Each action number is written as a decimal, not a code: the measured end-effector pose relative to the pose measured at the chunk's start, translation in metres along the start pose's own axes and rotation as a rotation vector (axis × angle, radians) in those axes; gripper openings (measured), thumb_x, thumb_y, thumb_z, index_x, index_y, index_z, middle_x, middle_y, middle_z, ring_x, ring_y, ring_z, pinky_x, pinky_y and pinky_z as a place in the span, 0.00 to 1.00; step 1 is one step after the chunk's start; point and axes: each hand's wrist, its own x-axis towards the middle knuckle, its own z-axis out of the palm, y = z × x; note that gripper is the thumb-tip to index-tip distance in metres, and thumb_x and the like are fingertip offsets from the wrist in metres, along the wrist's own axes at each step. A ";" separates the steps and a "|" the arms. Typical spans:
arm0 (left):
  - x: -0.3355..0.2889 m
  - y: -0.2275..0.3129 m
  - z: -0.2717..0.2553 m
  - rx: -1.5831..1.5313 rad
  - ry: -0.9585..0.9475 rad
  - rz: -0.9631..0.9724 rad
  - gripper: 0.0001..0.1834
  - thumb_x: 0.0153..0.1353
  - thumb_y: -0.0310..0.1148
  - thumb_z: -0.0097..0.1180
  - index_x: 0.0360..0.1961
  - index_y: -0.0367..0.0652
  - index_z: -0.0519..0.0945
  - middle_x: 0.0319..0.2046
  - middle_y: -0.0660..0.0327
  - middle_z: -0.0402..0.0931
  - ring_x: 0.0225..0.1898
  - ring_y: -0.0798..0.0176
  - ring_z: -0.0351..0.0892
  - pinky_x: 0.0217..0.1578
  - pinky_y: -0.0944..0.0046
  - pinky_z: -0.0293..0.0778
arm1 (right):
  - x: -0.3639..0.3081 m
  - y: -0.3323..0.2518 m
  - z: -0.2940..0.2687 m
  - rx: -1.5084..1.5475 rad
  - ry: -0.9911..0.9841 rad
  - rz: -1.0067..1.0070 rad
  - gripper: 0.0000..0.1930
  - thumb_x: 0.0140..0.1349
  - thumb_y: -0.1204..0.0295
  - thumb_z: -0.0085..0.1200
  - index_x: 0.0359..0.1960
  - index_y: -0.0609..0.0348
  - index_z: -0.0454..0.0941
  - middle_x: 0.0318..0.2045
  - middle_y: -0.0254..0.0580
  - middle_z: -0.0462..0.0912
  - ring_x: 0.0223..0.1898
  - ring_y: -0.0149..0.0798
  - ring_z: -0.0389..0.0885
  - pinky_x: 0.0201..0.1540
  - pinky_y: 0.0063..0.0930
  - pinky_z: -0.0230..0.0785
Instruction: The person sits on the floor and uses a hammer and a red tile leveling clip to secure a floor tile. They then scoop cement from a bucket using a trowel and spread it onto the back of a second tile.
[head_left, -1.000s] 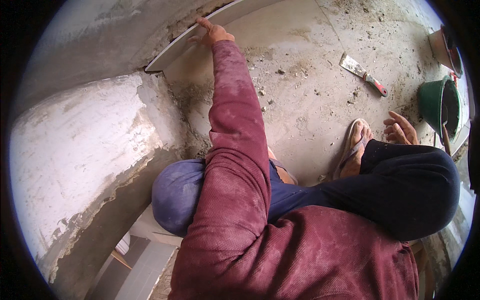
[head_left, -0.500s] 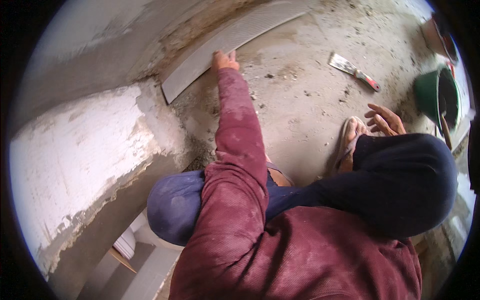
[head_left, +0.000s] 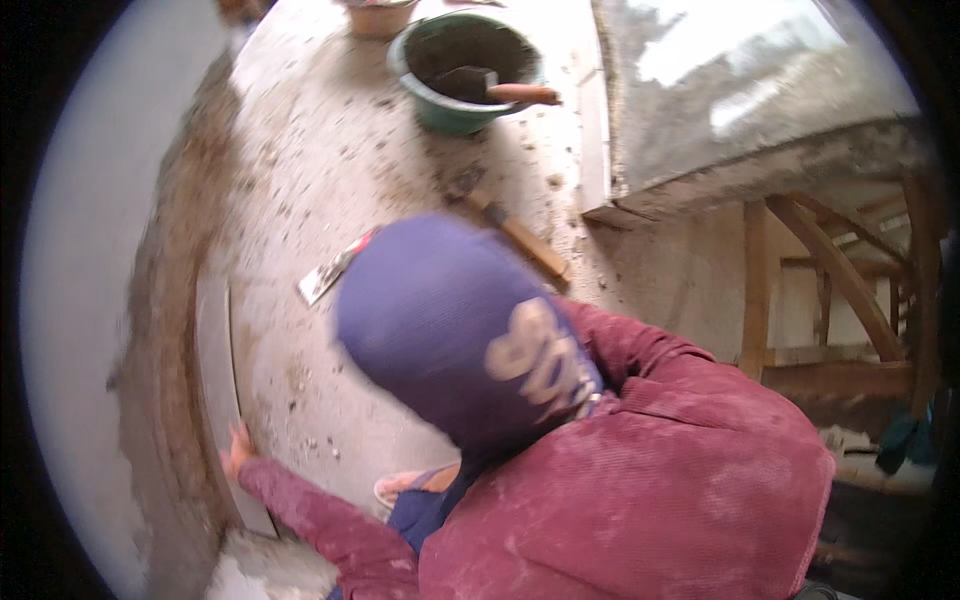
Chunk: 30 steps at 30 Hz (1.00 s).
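A long, narrow grey tile strip (head_left: pixel 216 350) stands along the foot of the wall at the left. My left hand (head_left: pixel 237 452) is at its near edge toward the lower end, fingers bent against the strip and slightly blurred. My right arm bends behind my raised knee, and the hand there is hidden. Beyond the knee a scraper (head_left: pixel 322 282) with a red handle lies on the floor, partly covered by the knee. A hammer (head_left: pixel 525 240) with a wooden handle lies to the right of it.
A green bucket (head_left: pixel 402 75) holds dark mortar and a trowel (head_left: pixel 525 94) with a wooden handle. A reddish-brown bucket (head_left: pixel 382 20) stands behind it. Crumbs of debris dot the concrete floor (head_left: pixel 330 150). At the right, past a raised edge, wooden props (head_left: pixel 757 290) stand lower down.
The view has swung to the right, bringing the buckets, hammer and wooden props into sight. My left hand stays at the tile strip. My right hand has gone out of sight behind my knee.
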 end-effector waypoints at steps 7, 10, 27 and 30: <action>-0.045 -0.030 -0.004 0.277 0.026 0.135 0.40 0.60 0.26 0.54 0.72 0.38 0.52 0.72 0.50 0.51 0.73 0.45 0.47 0.67 0.42 0.59 | 0.017 -0.008 -0.018 0.114 0.052 -0.109 0.21 0.66 0.60 0.56 0.53 0.64 0.79 0.42 0.46 0.86 0.42 0.35 0.81 0.49 0.30 0.71; -0.082 -0.090 -0.034 1.177 -0.428 0.611 0.33 0.64 0.31 0.51 0.69 0.34 0.57 0.70 0.47 0.55 0.71 0.46 0.53 0.67 0.46 0.61 | -0.004 -0.044 -0.069 0.353 0.160 -0.221 0.21 0.65 0.59 0.56 0.51 0.65 0.79 0.41 0.47 0.86 0.42 0.36 0.81 0.50 0.31 0.71; -0.405 -0.565 0.157 2.041 -2.113 2.982 0.22 0.67 0.34 0.56 0.60 0.38 0.74 0.64 0.51 0.67 0.66 0.49 0.64 0.66 0.46 0.59 | 0.211 0.106 -0.628 -0.634 0.750 0.403 0.23 0.64 0.68 0.49 0.60 0.64 0.72 0.46 0.56 0.82 0.46 0.45 0.83 0.49 0.37 0.78; -0.423 -0.578 0.192 2.400 -1.724 3.025 0.22 0.67 0.35 0.56 0.60 0.38 0.73 0.63 0.51 0.67 0.65 0.50 0.65 0.66 0.46 0.60 | 0.269 0.146 -0.653 -0.507 0.828 0.323 0.29 0.58 0.70 0.57 0.63 0.60 0.68 0.57 0.57 0.76 0.62 0.51 0.72 0.61 0.40 0.70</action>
